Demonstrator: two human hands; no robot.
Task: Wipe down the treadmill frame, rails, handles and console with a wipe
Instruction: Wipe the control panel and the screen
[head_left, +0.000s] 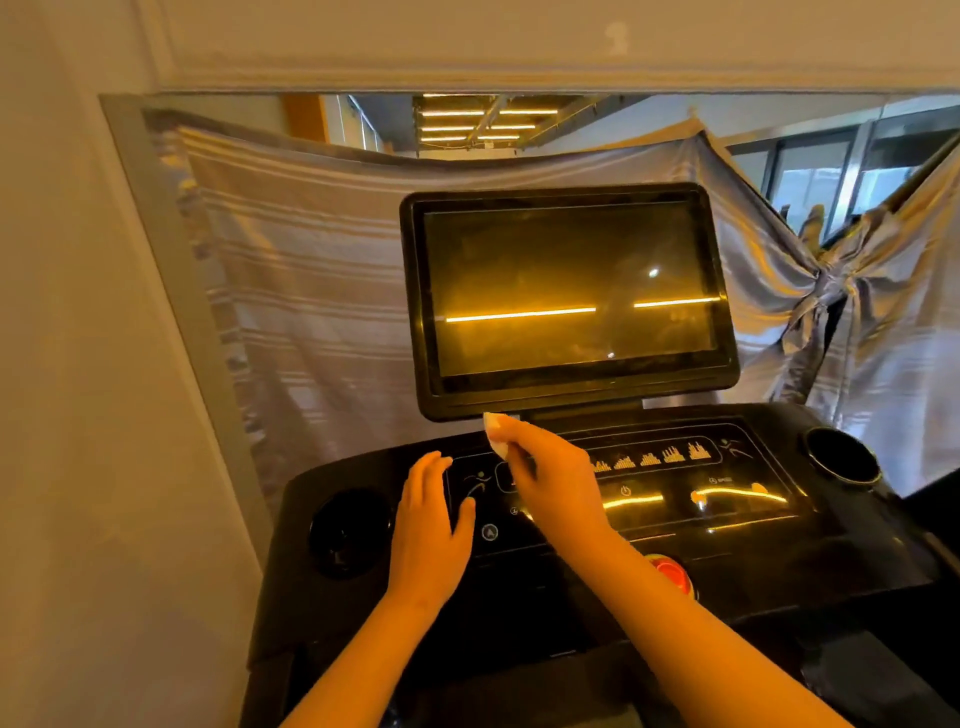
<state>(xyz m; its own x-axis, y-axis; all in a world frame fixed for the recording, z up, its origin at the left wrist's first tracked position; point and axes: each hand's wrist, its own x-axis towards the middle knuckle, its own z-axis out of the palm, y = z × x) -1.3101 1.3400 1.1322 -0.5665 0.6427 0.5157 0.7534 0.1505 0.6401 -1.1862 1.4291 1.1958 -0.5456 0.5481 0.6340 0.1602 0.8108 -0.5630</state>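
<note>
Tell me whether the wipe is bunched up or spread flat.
Bunched up: the right hand pinches the wipe as a small white wad at its fingertips, just below the screen.

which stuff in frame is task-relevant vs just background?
Job:
- wipe, pinched by right hand under the screen's lower edge
- console, with left hand resting flat on it
- screen

Background:
- striped cloth hung over the mirror
- wall
</note>
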